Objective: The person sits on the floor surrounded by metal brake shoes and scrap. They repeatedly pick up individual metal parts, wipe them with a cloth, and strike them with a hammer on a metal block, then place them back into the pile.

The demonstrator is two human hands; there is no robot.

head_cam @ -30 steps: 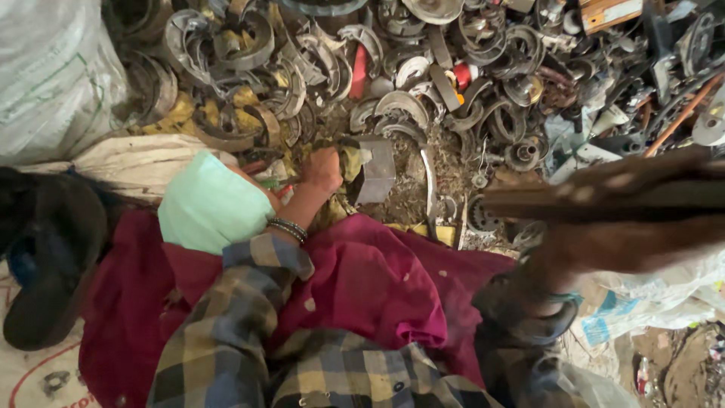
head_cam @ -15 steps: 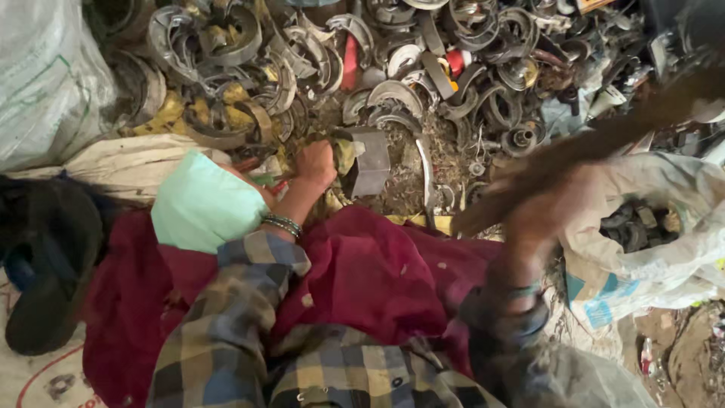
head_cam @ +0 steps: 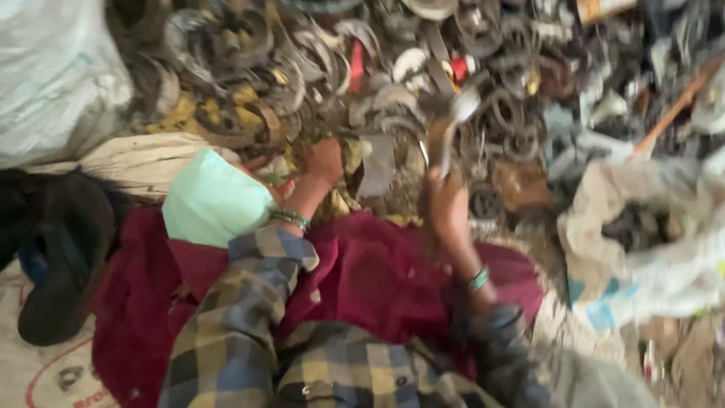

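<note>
Sitting by: a big heap of bent metal scraps is spreading across the top of the view, with gray rings and curved strips all mixed up.
Lying on the left: a white sack is leaning at the heap's edge, and a second white sack is sagging open on the right.
Covering the lap: a dark red cloth is lying under both arms, with a pale green cloth resting on its left part.
Reaching: the left hand is pressing down into the scraps at the near edge of the heap; its fingers are curled, but what they are gripping is too blurry to tell.
Holding: the right hand is closing around a long thin metal piece.
Pointing: this piece is standing almost upright, running from the hand up and away toward the heap.
Nearer hand: the right hand is already touching the piece; the left hand is off to its left, apart from it.
</note>
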